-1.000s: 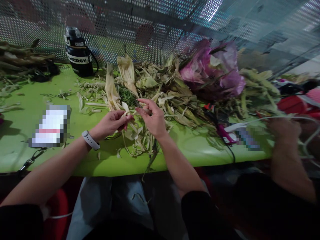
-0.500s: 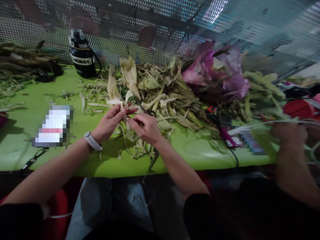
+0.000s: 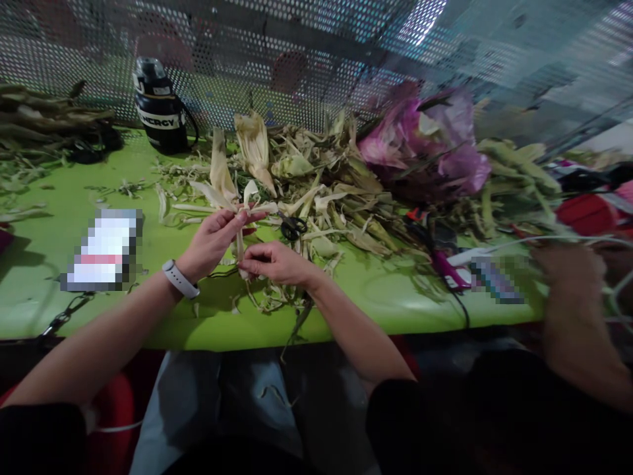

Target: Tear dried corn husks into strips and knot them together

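My left hand (image 3: 213, 239), a white watch on its wrist, is closed on the top of a pale corn husk piece (image 3: 241, 210) held just above the green table (image 3: 54, 310). My right hand (image 3: 275, 263) pinches a thin strip of that husk (image 3: 240, 254) and holds it stretched down toward the table edge. Small black scissors (image 3: 293, 227) lie on the table just beyond my right hand. A heap of dried husks (image 3: 321, 178) spreads behind both hands.
A black bottle (image 3: 159, 112) stands at the back left by the perforated metal screen (image 3: 306, 59). Pink-purple flowers (image 3: 425, 145) lie to the right. Another person's hand (image 3: 568, 267) works at the far right beside a pink tool (image 3: 448, 270). Husk scraps litter the table.
My right hand has come down from the husk's top toward the table edge, pulling a strip away. My left hand has stayed on the husk, rising slightly.
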`<control>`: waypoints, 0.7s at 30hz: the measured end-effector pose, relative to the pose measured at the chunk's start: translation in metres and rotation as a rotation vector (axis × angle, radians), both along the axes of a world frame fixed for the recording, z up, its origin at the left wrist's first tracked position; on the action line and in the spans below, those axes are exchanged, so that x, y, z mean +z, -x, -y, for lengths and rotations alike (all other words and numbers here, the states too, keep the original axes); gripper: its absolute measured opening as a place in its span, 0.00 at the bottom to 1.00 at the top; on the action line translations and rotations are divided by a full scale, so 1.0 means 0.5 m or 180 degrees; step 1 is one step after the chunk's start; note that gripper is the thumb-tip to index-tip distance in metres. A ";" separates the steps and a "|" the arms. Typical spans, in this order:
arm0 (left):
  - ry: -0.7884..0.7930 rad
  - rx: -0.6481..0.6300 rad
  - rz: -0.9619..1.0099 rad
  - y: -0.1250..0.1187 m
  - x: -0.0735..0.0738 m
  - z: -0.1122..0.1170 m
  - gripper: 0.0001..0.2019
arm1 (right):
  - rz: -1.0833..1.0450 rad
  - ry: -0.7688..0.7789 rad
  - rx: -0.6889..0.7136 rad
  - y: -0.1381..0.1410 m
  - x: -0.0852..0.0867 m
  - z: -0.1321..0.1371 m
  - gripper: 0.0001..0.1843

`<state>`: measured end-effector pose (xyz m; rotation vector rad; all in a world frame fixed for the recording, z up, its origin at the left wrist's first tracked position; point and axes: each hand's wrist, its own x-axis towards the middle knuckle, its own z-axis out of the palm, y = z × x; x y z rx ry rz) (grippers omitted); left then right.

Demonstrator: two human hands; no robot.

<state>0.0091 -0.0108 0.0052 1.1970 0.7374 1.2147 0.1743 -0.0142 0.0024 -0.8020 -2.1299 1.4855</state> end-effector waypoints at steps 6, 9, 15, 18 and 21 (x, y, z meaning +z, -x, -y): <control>0.0395 -0.0258 -0.0329 0.013 0.008 -0.001 0.16 | 0.0126 -0.0775 -0.0302 -0.011 0.018 0.018 0.20; 0.0179 -0.0410 -0.0793 0.018 0.014 0.003 0.16 | -0.0775 -0.1107 -0.1329 -0.023 0.030 0.026 0.22; -0.0440 -0.0179 -0.1374 0.017 0.021 0.010 0.19 | -0.2209 -0.0563 -0.2409 -0.045 0.024 -0.010 0.12; -0.0478 -0.0181 -0.1500 0.021 0.026 0.008 0.19 | -0.2173 -0.0983 -0.2659 -0.056 0.027 -0.024 0.10; -0.0447 -0.0663 -0.1760 0.026 0.032 0.008 0.19 | -0.1394 -0.1300 -0.2146 -0.054 0.047 -0.024 0.12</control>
